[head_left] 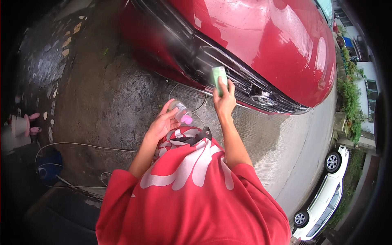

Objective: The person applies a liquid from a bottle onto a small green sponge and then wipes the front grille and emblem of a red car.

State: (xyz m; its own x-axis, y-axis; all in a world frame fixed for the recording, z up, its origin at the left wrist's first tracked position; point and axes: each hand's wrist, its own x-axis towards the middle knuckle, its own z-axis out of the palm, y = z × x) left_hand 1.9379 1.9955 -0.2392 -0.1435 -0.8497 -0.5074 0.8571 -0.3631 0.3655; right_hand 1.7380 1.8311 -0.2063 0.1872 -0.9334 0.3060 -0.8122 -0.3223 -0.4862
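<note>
My left hand [160, 125] is closed around a small clear bottle [180, 110], tilted so that its pink cap [186, 119] points down and to the right. Farther ahead, my right hand [225, 99] grips a light green rectangular block [219, 75] that looks like a sponge. The block is in front of the black grille [204, 55] of a red car [261, 45]; whether it touches the grille I cannot tell. A round silver emblem [263, 99] sits on the grille, right of my right hand.
Wet-looking concrete [110, 102] lies under and left of the car. A thin pale hose [87, 143] runs across the ground past a dark blue container [50, 166] at the left. A white car [326, 196] stands at the lower right, and green plants [350, 94] line the far right.
</note>
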